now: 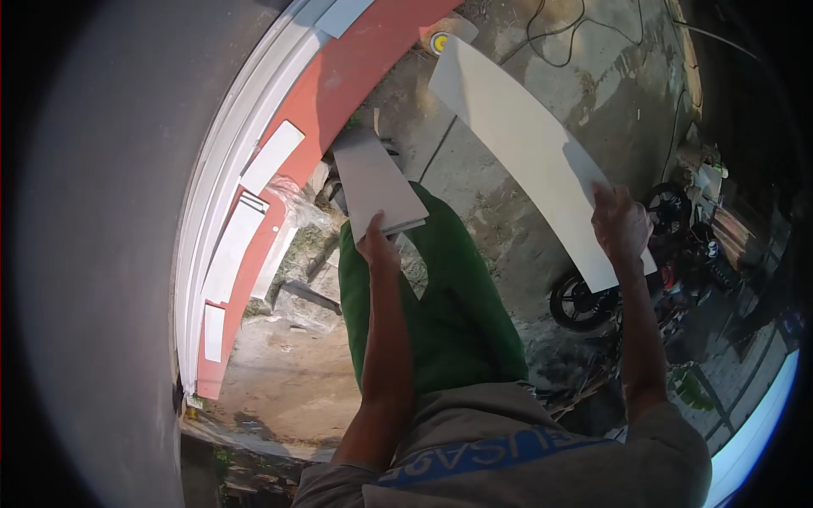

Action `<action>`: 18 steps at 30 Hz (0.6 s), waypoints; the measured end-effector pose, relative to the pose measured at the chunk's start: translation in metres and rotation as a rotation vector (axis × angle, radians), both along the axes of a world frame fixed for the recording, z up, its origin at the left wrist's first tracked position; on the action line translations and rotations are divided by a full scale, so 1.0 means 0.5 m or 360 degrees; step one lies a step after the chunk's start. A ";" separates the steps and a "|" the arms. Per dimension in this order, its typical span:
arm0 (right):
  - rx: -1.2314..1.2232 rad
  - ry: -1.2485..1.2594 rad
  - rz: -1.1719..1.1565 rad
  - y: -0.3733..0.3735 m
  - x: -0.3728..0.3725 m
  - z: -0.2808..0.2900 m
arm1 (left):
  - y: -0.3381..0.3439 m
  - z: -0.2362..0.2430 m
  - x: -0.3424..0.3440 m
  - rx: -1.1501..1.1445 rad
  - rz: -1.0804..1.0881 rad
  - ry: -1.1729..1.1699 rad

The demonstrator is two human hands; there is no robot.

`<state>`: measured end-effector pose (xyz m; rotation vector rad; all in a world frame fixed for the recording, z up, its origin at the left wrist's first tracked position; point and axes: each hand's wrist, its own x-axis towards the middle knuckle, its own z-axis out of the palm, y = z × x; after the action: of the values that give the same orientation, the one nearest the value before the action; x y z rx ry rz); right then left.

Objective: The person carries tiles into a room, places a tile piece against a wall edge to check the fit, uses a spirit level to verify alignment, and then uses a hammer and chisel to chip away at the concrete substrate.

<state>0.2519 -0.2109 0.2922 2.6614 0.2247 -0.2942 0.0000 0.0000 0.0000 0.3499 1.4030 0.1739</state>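
Observation:
My left hand (pixel 378 245) grips a short stack of flat rectangular panels (pixel 378 182), grey-beige on top, by their near end. The stack is in front of my green-clothed legs (pixel 466 296). My right hand (pixel 622 222) is over the near right part of a long cream-white board (pixel 525 148). Its fingers are curled closed; whether they hold the board's edge or something small is hidden. The board runs from the upper middle down to the right, with a shadow across part of it.
A red ledge (pixel 339 80) beside a grey wall (pixel 102 254) carries several white panel pieces (pixel 235 250). A yellow-centred round thing (pixel 439 42) is by the board's far end. A dark cable (pixel 555 59) crosses the stained concrete floor. At right stands a motorcycle (pixel 584 300).

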 end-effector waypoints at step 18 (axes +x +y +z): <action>0.0271 0.0008 -0.2272 -0.931 -0.706 -0.039 | -0.066 -0.018 0.164 0.1148 -0.1648 -0.0158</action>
<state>-0.1013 -0.6762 0.2729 2.4650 -1.7350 -0.6915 0.0821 -0.0332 -0.0090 1.5822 0.8710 -0.1699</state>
